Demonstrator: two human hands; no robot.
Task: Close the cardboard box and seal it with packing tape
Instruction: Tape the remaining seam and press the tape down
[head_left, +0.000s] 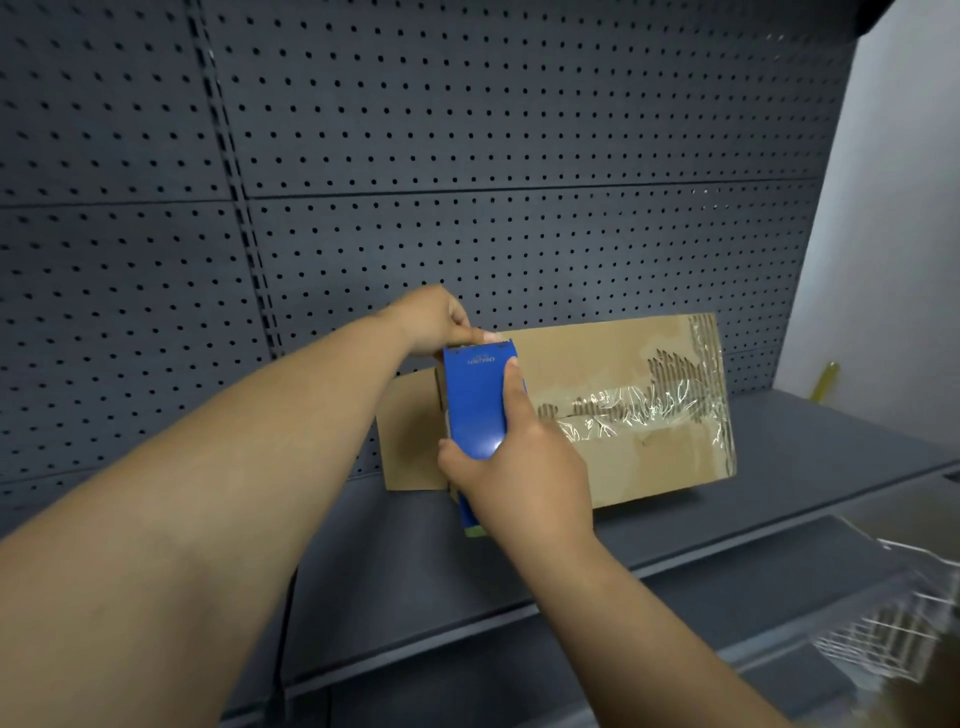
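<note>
right hand (519, 467) gripping tape dispenser (475, 400), left hand (436, 319) pinching tip

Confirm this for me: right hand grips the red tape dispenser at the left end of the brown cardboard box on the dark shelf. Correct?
Not quite. The head view shows a blue tape dispenser, not red. The right hand does grip it at the left end of the brown cardboard box on the dark shelf.

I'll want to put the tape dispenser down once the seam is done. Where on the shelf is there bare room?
The shelf is bare right of the cardboard box, up to the yellow object, and along its front edge before the box. The left end is crowded by the tape dispenser, right hand and left hand.
</note>
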